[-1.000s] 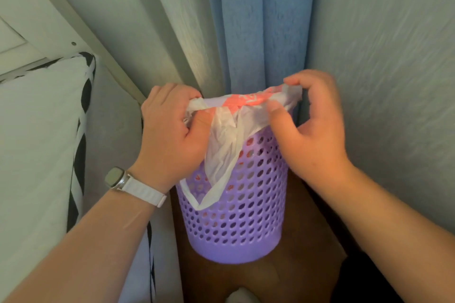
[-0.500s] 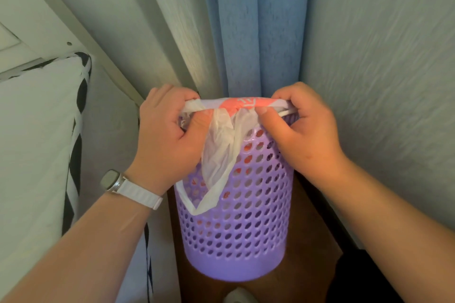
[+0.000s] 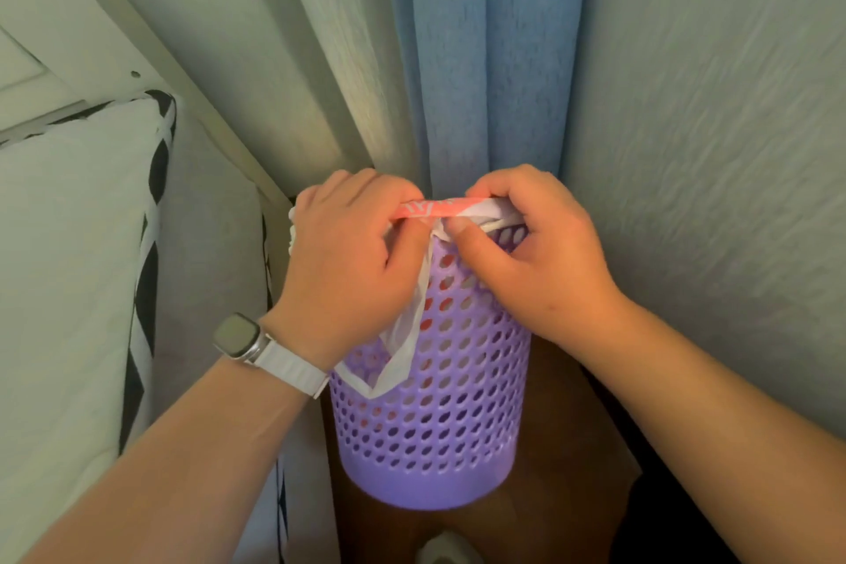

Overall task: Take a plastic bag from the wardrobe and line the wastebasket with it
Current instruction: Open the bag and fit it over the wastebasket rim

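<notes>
Two hands: both are at the top of the wastebasket, close together, each pinching the plastic bag
Left hand (image 3: 352,261): fingers curled over the near-left part of the rim, thumb pressed against them, the bag's edge gripped between
Right hand (image 3: 535,261): fingers folded down over the right part of the rim, thumb tip pressing the white film against the basket's top edge; closed on the bag
Plastic bag (image 3: 412,321): one, thin and white, with a pink-red printed band stretched along the rim between the hands
Writing on the bag: white marks show on the pink band, too small and creased to read
Bag handle: one white loop hangs down the outside of the basket's near-left wall, below the left hand
Bag inside: pale and reddish patches show through the holes in the wall
Wastebasket (image 3: 458,426): one, purple plastic, round, pierced with rows of oval holes above a solid base band; it stands upright on a brown floor (image 3: 563,517)
Where it stands: in a narrow gap between a bed on the left and a pale textured wall (image 3: 709,151) on the right
Curtain (image 3: 480,60): one blue fold hangs straight behind the basket
Watch (image 3: 235,336): one, on the left wrist, square grey face, white strap; no brand readable
Bedding (image 3: 68,266): white, edged in a black-and-white pattern
</notes>
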`<action>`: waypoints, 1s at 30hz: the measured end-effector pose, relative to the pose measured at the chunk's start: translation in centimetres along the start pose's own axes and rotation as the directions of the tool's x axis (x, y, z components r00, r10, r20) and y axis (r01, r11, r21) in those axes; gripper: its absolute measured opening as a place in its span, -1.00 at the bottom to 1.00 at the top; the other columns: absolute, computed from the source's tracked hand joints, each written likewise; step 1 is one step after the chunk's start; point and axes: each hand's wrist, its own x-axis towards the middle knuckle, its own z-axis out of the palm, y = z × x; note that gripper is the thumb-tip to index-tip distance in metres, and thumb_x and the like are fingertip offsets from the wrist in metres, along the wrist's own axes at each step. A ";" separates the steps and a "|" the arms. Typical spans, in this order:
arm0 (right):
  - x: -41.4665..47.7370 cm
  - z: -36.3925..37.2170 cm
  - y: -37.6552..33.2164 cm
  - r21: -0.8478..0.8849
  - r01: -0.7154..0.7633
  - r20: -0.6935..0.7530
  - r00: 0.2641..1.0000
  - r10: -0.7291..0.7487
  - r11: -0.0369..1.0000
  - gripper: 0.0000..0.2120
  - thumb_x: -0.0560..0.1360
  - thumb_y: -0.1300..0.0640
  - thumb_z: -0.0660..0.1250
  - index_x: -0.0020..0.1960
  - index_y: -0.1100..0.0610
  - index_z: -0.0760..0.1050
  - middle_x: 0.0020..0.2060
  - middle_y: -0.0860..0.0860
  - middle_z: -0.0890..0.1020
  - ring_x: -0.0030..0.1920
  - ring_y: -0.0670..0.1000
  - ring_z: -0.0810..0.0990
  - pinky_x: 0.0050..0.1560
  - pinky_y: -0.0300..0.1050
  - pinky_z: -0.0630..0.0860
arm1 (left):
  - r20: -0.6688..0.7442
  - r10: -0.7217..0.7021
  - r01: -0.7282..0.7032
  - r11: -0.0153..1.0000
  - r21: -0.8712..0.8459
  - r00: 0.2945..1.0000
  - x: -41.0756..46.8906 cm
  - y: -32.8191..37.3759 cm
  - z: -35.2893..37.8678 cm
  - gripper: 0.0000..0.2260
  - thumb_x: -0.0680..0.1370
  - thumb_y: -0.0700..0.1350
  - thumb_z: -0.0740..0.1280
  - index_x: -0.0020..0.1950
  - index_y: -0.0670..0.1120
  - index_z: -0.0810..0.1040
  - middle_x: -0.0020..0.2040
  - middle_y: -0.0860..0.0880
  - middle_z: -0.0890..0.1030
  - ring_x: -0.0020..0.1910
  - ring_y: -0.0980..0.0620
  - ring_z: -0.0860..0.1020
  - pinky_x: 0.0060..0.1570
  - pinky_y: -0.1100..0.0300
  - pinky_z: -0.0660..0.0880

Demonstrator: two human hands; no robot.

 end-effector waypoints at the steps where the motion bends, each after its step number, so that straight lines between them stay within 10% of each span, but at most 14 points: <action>1: 0.1 -0.3 0.3 0.014 0.024 0.017 1.000 -0.024 1.000 -0.84 0.47 0.01 0.36 -0.05 0.10 0.55 -0.20 -0.06 0.55 -0.15 -0.01 0.51 -0.12 0.06 0.47 | 0.007 -0.002 0.002 1.000 -0.008 1.000 0.0 -0.3 0.0 -0.86 0.53 -0.06 0.22 -0.13 -0.06 0.54 -0.25 0.05 0.50 -0.22 -0.04 0.46 -0.10 0.01 0.35; 15: 0.8 -1.7 3.4 0.029 0.110 0.044 0.993 -0.111 0.993 -0.83 0.48 0.12 0.35 -0.06 0.23 0.59 -0.17 0.04 0.58 -0.14 0.10 0.54 -0.10 0.13 0.48 | -0.070 0.002 -0.005 0.999 -0.043 0.998 0.0 -2.8 -0.7 -0.87 0.51 -0.13 0.23 -0.19 -0.14 0.50 -0.26 0.11 0.40 -0.24 0.10 0.34 -0.17 0.06 0.31; 30: 0.8 -1.8 3.3 0.069 0.108 0.071 0.991 -0.112 0.992 -0.81 0.49 0.21 0.41 0.09 0.20 0.62 -0.10 0.04 0.50 -0.07 -0.10 0.49 0.03 -0.30 0.39 | -0.081 0.096 -0.100 0.993 -0.058 0.992 0.1 -3.7 -1.2 -0.93 0.53 -0.09 0.25 -0.12 -0.01 0.50 -0.22 0.16 0.39 -0.20 0.17 0.32 -0.14 0.05 0.30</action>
